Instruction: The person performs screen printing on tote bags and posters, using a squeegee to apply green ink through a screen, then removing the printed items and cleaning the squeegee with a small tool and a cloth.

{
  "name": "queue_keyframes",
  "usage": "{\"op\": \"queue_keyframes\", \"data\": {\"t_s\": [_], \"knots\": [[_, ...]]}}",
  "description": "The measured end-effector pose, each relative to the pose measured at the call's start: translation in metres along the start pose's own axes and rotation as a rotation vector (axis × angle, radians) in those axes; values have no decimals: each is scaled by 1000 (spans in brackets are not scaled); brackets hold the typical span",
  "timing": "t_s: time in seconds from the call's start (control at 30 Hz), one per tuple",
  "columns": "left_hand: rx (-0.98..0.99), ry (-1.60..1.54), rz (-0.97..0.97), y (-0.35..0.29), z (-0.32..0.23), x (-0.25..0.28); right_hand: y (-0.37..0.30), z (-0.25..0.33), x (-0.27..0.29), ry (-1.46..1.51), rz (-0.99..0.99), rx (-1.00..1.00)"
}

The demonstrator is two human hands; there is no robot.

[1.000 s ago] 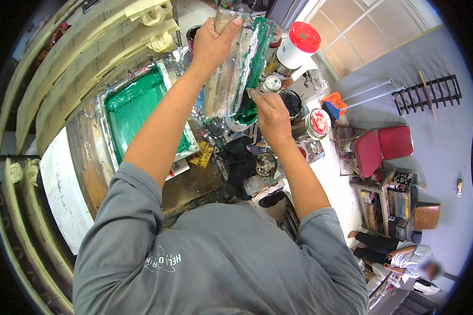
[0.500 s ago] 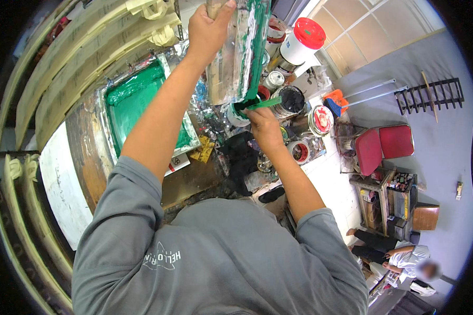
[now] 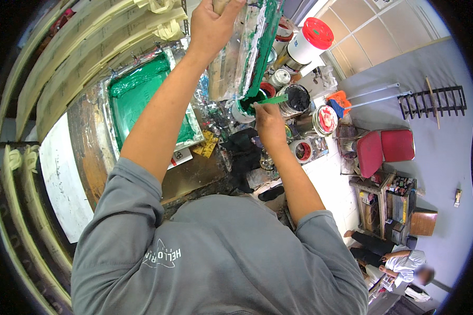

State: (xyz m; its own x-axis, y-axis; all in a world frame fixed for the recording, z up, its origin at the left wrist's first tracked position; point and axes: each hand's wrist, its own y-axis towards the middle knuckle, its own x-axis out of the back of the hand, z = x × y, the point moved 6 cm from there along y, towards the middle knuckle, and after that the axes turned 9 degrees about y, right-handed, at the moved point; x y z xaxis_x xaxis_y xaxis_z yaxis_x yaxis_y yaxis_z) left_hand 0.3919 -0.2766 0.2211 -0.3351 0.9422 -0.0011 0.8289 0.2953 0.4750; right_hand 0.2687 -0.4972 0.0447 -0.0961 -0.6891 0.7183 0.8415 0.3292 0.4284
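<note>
My left hand (image 3: 211, 32) is closed around the upper part of a wide squeegee (image 3: 225, 76), held upright with its lower end just above a white tub (image 3: 242, 115). Thick green ink coats the squeegee's right-hand edge. Green ink also lines the inside of the tub. Beside the tub, my right hand (image 3: 270, 128) pinches a flat green scraper (image 3: 277, 100) whose inner end reaches over the tub's opening. To the left lies a printing screen frame (image 3: 197, 128), its mesh covered in green ink and partly hidden behind my left forearm.
Around the tub stand an open can of black ink (image 3: 298, 98), a red-and-white smeared can (image 3: 326, 121) and a white bucket with a red lid (image 3: 318, 34). Black cloth (image 3: 242, 152) lies nearer me. Red chairs (image 3: 370, 152) and a seated person (image 3: 399, 260) are at right.
The view has shifted slightly. The squeegee's lower end sits a little higher over the tub, exposing more of its opening. My right hand still grips the scraper, moved slightly right.
</note>
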Motion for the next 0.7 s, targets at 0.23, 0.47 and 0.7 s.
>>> {"op": "queue_keyframes", "data": {"t_s": [0.23, 0.47, 0.7], "knots": [[4, 161, -26, -7, -8, 8, -13, 6, -1, -35, 92, 28], [81, 188, -33, -6, 1, 9, -29, -7, 12, 108, 142, 95], [105, -99, -19, -1, 12, -4, -27, -22, 27, 162, 210, 225]]}}
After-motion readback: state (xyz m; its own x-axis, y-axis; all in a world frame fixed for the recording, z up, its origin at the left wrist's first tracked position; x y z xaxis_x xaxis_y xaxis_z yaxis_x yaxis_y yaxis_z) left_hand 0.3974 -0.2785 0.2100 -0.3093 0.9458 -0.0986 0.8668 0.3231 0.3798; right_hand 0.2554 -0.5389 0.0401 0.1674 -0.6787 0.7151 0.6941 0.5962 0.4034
